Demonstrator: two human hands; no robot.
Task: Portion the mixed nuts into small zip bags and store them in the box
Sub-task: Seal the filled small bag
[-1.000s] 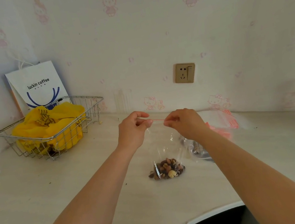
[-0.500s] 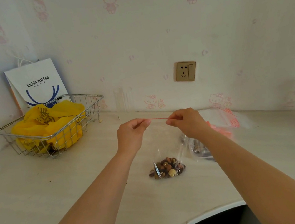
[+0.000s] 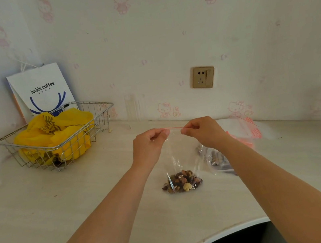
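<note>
I see my left hand [image 3: 148,142] and right hand [image 3: 203,130] each pinching one end of the red zip strip [image 3: 174,128], running nine to three o'clock; the small clear nut-filled zip bag [image 3: 182,173] hangs toward six, resting on the pale surface [image 3: 83,198].

Both hands hold a clear zip bag [image 3: 179,156] upright on the pale worktop [image 3: 66,200] — the left hand [image 3: 148,145] and the right hand [image 3: 204,133] each pinch an end of its red seal strip, stretched taut between them. Mixed nuts [image 3: 182,181] sit at the bag's bottom. Behind the right forearm lies another bag of nuts [image 3: 215,160] and a pack of empty zip bags [image 3: 245,128]. At far left, a wire basket [image 3: 99,114] holds a yellow plastic bag [image 3: 50,131].
</note>
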